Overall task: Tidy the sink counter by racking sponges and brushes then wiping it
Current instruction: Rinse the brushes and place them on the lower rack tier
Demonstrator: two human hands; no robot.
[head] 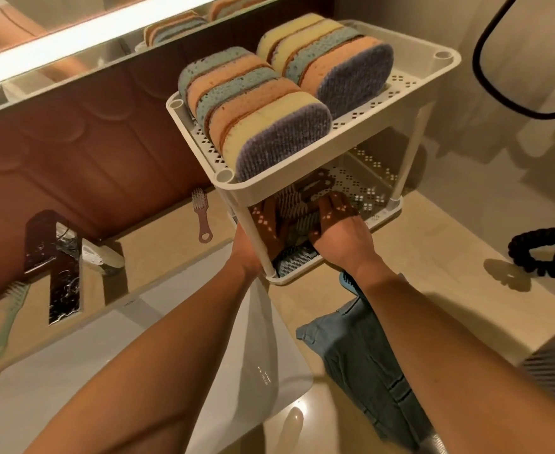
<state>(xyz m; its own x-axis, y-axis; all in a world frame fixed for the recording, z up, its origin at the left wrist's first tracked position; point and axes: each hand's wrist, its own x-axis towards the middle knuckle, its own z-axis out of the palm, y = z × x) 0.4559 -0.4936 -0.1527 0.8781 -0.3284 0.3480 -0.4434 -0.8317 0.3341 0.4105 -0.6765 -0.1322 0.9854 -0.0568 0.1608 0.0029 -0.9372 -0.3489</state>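
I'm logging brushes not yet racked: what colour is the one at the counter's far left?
Pale green; the brush shows best in the head view.

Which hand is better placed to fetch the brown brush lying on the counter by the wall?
Probably the left hand. The brown brush lies just left of the rack, on that hand's side; the right hand would have to cross the rack's post and the left arm.

Shows 1 black coiled band (522,257) lying at far right, 1 black cord (475,60) looping above it, 1 chrome faucet (53,257) at left.
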